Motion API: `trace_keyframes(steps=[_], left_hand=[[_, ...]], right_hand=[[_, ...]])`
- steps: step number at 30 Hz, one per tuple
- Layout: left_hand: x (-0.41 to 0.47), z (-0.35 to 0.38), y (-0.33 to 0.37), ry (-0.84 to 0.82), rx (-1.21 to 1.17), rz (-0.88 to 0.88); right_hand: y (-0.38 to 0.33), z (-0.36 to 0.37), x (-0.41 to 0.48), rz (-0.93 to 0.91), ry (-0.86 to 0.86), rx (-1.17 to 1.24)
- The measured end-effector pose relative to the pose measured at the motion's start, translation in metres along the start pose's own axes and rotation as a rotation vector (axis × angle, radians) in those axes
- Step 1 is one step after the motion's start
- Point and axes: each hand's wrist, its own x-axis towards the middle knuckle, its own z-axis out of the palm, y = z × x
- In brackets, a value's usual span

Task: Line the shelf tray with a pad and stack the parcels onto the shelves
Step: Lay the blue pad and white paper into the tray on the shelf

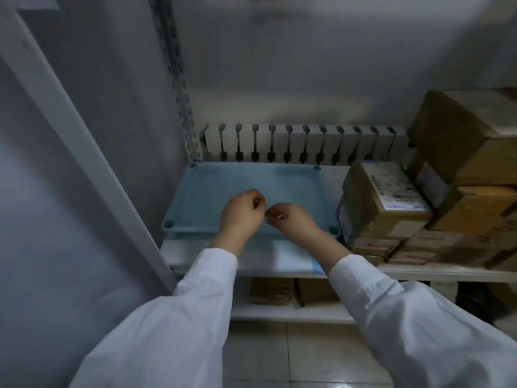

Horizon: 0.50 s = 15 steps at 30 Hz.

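A light blue shelf tray (293, 186) with round corner sockets lies on the left part of the upper shelf (447, 271). My left hand (240, 214) and my right hand (293, 222) hover close together over the tray's front middle. Both have fingertips pinched; I cannot make out anything between them. A white pad with a blue edge (296, 260) lies flat on the shelf in front of the tray, partly under my right wrist. Brown cardboard parcels (383, 203) are stacked to the right of the tray, touching its right side.
A slotted white rail (302, 144) runs along the shelf's back. A perforated upright post (179, 79) stands at the back left, next to a grey wall. More brown parcels (271, 291) sit on the lower shelf (279, 313). Tiled floor (307, 357) shows below.
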Motion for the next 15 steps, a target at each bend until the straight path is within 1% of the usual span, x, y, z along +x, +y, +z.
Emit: trace_keyframes(steps=[4,7,9,13,15], left_hand=[[-0.005,0.01,-0.014,-0.02,-0.024,-0.046],[-0.008,0.018,-0.018,-0.027,-0.058,-0.071],[-0.009,0.024,-0.018,-0.02,-0.066,-0.093],[-0.014,0.033,-0.017,-0.017,-0.09,-0.139],[-0.017,0.036,-0.016,-0.01,-0.099,-0.155]], right_hand=[[0.017,0.016,-0.003,0.018,-0.164,-0.141],[0.028,0.025,0.002,0.038,-0.197,-0.178],[0.033,0.028,0.002,0.012,-0.209,-0.241],[0.043,0.036,-0.012,-0.094,-0.259,-0.605],[0.051,0.041,-0.018,-0.126,-0.264,-0.73]])
